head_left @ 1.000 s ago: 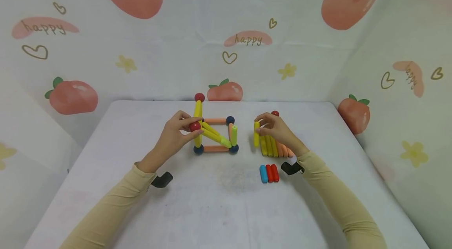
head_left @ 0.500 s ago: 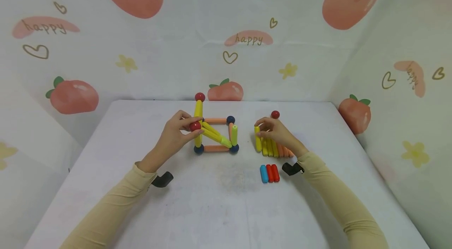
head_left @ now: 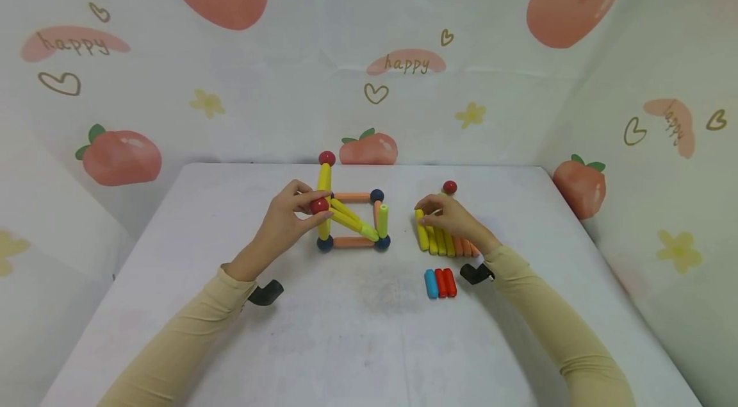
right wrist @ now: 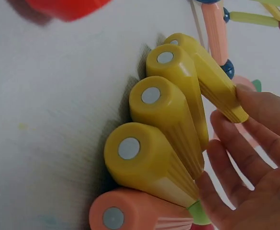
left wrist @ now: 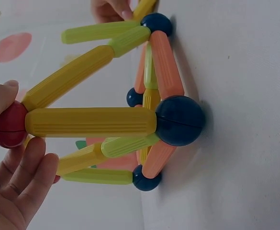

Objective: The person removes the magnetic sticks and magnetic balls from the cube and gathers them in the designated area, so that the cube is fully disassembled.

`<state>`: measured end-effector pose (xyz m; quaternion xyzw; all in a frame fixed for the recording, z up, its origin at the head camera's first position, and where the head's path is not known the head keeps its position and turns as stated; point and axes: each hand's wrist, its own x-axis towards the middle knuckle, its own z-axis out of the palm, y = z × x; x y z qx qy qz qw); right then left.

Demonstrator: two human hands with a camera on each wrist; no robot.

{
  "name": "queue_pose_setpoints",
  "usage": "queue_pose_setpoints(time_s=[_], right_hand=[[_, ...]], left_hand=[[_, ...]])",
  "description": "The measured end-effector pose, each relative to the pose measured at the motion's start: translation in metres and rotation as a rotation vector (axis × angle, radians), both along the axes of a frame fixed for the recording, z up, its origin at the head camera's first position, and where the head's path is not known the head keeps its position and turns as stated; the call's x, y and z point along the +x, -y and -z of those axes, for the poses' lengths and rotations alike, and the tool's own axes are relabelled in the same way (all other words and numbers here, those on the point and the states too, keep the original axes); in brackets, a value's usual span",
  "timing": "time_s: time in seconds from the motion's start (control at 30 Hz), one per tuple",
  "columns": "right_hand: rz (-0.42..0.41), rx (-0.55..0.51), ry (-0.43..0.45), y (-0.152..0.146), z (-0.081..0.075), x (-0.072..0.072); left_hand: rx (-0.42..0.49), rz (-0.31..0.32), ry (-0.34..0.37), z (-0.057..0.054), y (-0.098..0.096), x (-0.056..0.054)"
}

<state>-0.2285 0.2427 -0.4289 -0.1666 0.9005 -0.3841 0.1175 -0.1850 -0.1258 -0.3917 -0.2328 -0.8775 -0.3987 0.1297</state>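
Observation:
My left hand [head_left: 286, 205] pinches a red ball [head_left: 319, 206] between thumb and fingers. This ball joins a magnetic-rod frame, whose yellow rod [left wrist: 89, 121] runs down to a dark blue ball [left wrist: 180, 120]. Orange rods [head_left: 353, 243] and dark blue balls form its square base. An upright light green rod [head_left: 383, 221] stands at its near right corner. My right hand [head_left: 453, 216] pinches a yellow rod [right wrist: 218, 84] at its far end, between thumb and fingers. That rod leans at the left end of a row of yellow rods [right wrist: 154, 108], its near end low by the table.
Orange rods [head_left: 463, 247] continue the row to the right, partly under the hand. A loose red ball [head_left: 450, 187] sits behind it. Nearer lie a blue rod [head_left: 431, 284] and two red rods [head_left: 445, 282]. Another red ball [head_left: 327, 157] tops the frame's far left.
My right hand has lowered the yellow rod toward the row's left end, bringing it beside the other yellow rods. The left hand keeps its hold on the red ball, unmoved.

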Motion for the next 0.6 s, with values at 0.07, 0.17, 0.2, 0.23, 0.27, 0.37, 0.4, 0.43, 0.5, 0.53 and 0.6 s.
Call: queue_pose_setpoints(time_s=[0.07,0.17,0.2,0.23,0.27,0.37,0.4,0.43,0.5,0.53,0.6], right_hand=[[-0.005,0.021,0.009,-0.0004,0.0006,-0.0012],[-0.006,0.038,0.022,-0.0011,0.0020,-0.0029],[-0.007,0.045,0.023,-0.0014,0.0022,-0.0035],[-0.008,0.051,0.025,-0.0016,0.0022,-0.0037],[-0.003,0.056,0.029,-0.0018,0.0025,-0.0043],[0.010,0.071,0.046,-0.0017,0.0031,-0.0057],[0.014,0.073,0.053,-0.0016,0.0034,-0.0062],[0.017,0.075,0.056,-0.0016,0.0041,-0.0068],[0.024,0.073,0.066,-0.0012,0.0049,-0.0076],[0.027,0.071,0.069,-0.0013,0.0054,-0.0079],[0.025,0.074,0.067,-0.0015,0.0072,-0.0086]], left_hand=[[0.002,0.002,-0.003,0.0004,-0.0001,-0.0001],[0.004,0.001,0.000,0.0005,-0.0001,-0.0002],[0.002,-0.001,-0.001,0.0009,0.0001,-0.0005],[0.000,-0.002,-0.001,0.0009,0.0002,-0.0006],[-0.003,-0.003,-0.003,0.0010,0.0004,-0.0007],[-0.004,0.002,-0.007,0.0009,0.0006,-0.0007],[-0.005,0.002,-0.010,0.0010,0.0006,-0.0007],[-0.004,0.003,-0.011,0.0008,0.0005,-0.0005],[0.000,0.005,-0.014,0.0011,0.0003,-0.0004],[0.001,0.005,-0.013,0.0014,0.0004,-0.0006],[0.006,0.004,-0.006,0.0019,0.0003,-0.0006]])
